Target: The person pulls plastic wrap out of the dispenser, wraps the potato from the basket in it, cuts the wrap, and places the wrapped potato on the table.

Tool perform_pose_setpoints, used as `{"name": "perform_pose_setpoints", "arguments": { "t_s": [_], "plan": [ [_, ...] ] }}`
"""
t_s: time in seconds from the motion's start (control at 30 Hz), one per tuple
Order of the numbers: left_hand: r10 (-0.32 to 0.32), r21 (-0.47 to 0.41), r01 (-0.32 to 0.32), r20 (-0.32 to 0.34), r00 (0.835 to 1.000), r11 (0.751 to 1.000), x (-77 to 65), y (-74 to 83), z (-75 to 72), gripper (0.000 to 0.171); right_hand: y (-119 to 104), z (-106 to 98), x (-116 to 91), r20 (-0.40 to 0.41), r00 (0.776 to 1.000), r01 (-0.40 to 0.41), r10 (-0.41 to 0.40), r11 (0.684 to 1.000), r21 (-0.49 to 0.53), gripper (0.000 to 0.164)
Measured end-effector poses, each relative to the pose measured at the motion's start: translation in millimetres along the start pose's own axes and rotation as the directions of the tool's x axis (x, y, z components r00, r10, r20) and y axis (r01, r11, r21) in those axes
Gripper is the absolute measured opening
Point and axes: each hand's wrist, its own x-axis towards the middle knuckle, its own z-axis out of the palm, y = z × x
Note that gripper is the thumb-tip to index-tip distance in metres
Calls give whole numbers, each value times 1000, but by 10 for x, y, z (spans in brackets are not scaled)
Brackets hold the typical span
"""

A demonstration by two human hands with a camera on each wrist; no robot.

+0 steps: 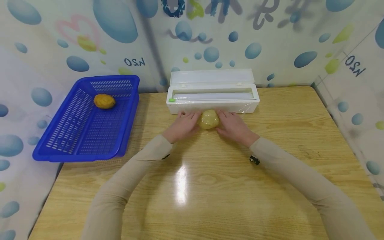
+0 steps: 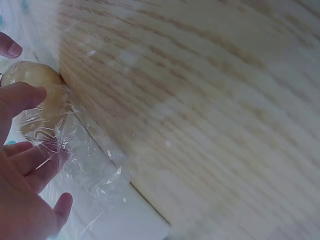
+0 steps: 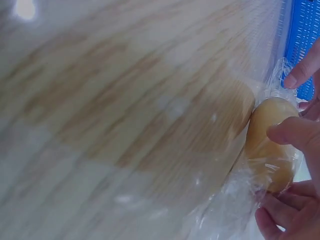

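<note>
I watch the left hand (image 1: pixel 184 125) and right hand (image 1: pixel 234 126) grip the potato (image 1: pixel 209 120), film box (image 1: pixel 192 107) at its twelve o'clock; loose film (image 2: pixel 92 155) could tear or bunch, I judge, if dragged unevenly.

Both arms reach away from the near side and slant in toward each other. The left arm (image 1: pixel 120 186) comes from the near left, the right arm (image 1: pixel 309 181) from the near right, each bent at the elbow. Beige sleeves (image 1: pixel 156 146) run down to the wrists, leaving the hands bare. The left hand (image 1: pixel 185 124) and right hand (image 1: pixel 235 126) sit at the far ends, about level, near each other but apart, palms turned inward. On each, the thumb stands off from the curved fingers (image 2: pixel 39 167), in a two-sided grip.
</note>
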Motion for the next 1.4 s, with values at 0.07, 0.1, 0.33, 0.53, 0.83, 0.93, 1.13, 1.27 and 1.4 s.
{"name": "perform_pose_setpoints", "arguments": {
  "t_s": [0.07,0.1,0.33,0.53,0.83,0.93,1.13,1.27,1.4],
  "plan": [
    [-15,-7,15,8,1000,1000,-10,1,-6,50,3,2,-4,2,1000,-5,5,1000,11,75],
    [-22,-8,22,14,1000,1000,-14,1,-9,50,4,3,-6,2,1000,-6,6,1000,15,75],
    [-49,-4,49,66,997,999,-46,-11,-18,60,32,4,-42,-18,1000,-8,9,996,85,76],
    [-66,-51,72,103,992,996,-100,-45,-17,71,67,-13,-106,-17,1000,5,-4,995,102,81],
    [-109,-134,109,13,994,985,-249,-197,-143,59,105,-58,-175,-52,999,18,-11,990,138,78],
    [-144,-160,130,-75,987,979,-308,-274,-186,47,119,-68,-184,-41,999,9,-4,992,124,75],
    [-248,-189,198,-296,922,962,-347,-460,-236,25,163,-77,-183,-63,998,17,-10,993,115,65],
    [-390,-292,309,-281,877,905,-301,-596,-273,39,173,-91,-164,-58,998,2,4,995,96,59],
    [-495,-377,400,-200,845,835,-232,-701,-280,65,157,-114,-151,-59,998,-9,14,996,85,58]
  ]
}}
